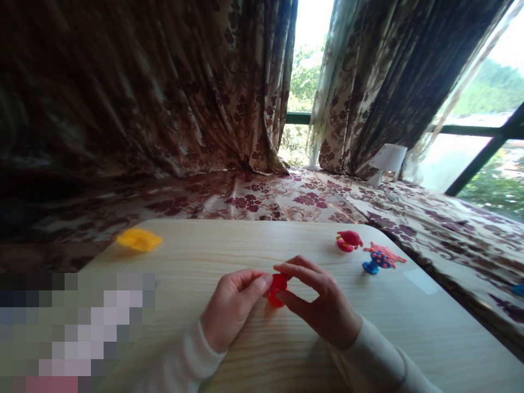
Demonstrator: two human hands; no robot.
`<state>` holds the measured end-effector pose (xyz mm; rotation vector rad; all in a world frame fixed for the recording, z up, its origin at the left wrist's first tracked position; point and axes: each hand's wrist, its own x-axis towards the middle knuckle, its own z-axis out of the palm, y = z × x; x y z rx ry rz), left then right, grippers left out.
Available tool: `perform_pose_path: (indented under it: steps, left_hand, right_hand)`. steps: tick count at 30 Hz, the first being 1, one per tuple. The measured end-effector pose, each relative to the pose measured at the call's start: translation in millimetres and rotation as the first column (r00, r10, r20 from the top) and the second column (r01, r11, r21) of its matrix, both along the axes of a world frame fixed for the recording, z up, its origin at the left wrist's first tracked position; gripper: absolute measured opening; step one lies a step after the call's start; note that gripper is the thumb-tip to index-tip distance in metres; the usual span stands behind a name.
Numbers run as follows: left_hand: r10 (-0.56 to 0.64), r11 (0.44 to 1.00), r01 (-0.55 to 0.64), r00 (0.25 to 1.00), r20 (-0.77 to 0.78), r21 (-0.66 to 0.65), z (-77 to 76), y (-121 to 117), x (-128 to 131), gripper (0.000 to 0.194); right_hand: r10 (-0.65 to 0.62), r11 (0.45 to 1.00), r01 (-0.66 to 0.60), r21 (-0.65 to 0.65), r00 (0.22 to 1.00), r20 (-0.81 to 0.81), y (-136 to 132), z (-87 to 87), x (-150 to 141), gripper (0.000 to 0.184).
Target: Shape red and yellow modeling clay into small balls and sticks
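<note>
Both of my hands meet over the light wooden table (229, 245) and pinch a small red lump of clay (278, 288) between them. My left hand (231, 308) presses it from the left with curled fingers. My right hand (323, 303) grips it from the right between thumb and fingertips. Both sleeves are white.
A yellow clay piece (139, 239) lies at the table's far left. A red clay figure (349, 240) and a blue-and-pink one (380, 258) sit at the far right. Floral fabric and curtains (164, 109) lie behind, with a white lamp (387, 161) by the window. A blurred patch covers the lower left.
</note>
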<state>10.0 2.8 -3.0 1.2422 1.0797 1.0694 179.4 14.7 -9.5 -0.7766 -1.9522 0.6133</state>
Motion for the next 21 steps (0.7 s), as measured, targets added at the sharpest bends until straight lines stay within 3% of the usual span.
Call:
perform_pose_path:
  steps: [7, 17, 21]
  left_hand:
    - [0.022, 1.0, -0.022, 0.999, -0.031, -0.009, 2.6, -1.3, 0.3, 0.028]
    - [0.019, 0.999, -0.019, 1.0, -0.007, 0.03, -0.4, -1.2, -1.1, 0.03]
    - [-0.04, 0.999, 0.04, 0.999, -0.007, 0.032, 0.6, -1.5, -0.9, 0.03]
  right_hand:
    - [-0.014, 1.0, 0.014, -0.012, 1.0, 0.002, -0.8, 0.9, -1.2, 0.017]
    - [-0.034, 0.999, 0.032, 0.04, 0.999, 0.037, 0.7, 1.8, 0.1, 0.016]
    - [-0.058, 0.994, 0.055, 0.096, 0.998, 0.027, -1.4, 3.1, -1.4, 0.023]
